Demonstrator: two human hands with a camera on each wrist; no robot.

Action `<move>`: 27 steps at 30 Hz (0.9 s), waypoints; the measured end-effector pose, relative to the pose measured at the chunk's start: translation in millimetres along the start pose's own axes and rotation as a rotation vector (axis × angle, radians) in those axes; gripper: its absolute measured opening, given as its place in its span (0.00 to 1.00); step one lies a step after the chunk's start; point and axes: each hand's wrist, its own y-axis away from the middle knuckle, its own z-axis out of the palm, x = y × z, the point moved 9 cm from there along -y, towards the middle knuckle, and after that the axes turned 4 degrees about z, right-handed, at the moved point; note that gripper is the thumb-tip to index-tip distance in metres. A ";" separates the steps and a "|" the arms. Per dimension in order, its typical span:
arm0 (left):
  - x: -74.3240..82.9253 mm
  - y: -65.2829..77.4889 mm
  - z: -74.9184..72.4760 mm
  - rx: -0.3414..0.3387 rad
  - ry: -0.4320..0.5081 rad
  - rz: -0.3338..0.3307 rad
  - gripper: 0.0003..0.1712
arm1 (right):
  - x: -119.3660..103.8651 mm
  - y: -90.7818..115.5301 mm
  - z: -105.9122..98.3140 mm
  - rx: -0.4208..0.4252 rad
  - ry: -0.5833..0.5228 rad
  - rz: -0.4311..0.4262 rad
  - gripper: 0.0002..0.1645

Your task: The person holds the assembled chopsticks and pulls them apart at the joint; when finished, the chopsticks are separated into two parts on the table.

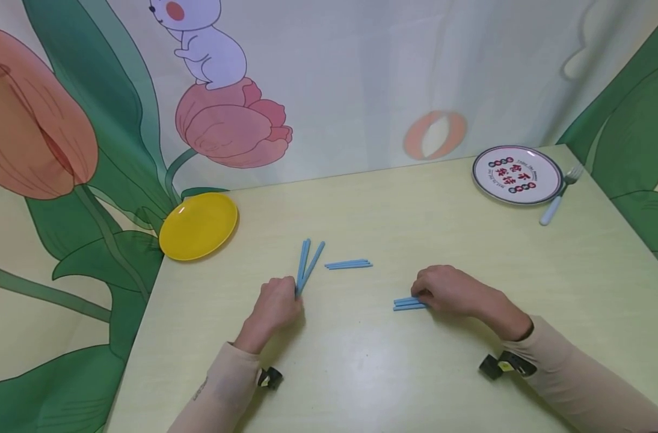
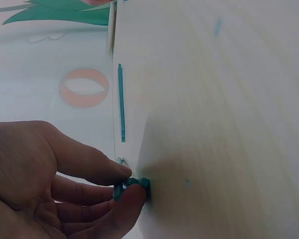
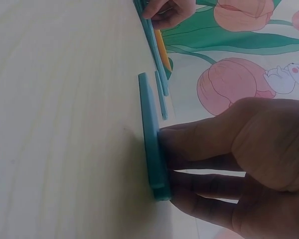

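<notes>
In the head view, my left hand [image 1: 277, 304] pinches several thin blue sticks [image 1: 311, 264] that fan apart at their far ends. Seen from the left wrist, the near ends of these sticks [image 2: 132, 183] sit between thumb and fingers, close to the tabletop. On the right, my right hand [image 1: 445, 290] has thumb and fingertips on one end of another group of blue sticks [image 1: 407, 304] lying side by side. The right wrist view shows these sticks [image 3: 150, 134] low at the table; part of the fingertips is hidden. Between the hands lies a third group of blue sticks [image 1: 349, 264].
A yellow plate [image 1: 199, 227] stands at the table's left edge. At the back right are a white plate [image 1: 518, 171] with a dark rim and printed characters, and a fork [image 1: 559, 196] beside it. A printed curtain [image 1: 350, 90] hangs behind the pale table [image 1: 350, 373].
</notes>
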 end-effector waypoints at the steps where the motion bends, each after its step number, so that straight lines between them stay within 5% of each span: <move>1: 0.3 0.2 -0.3 0.000 -0.001 0.003 0.05 | 0.1 -0.1 0.1 -0.002 0.001 0.001 0.03; 16: -0.9 2.9 -4.6 -0.010 0.003 0.000 0.02 | -1.0 -1.3 -1.0 -0.018 0.012 0.006 0.04; 27: -2.9 -0.3 -15.5 0.051 -0.026 0.000 0.02 | 2.4 -5.1 -11.0 0.006 0.023 0.028 0.03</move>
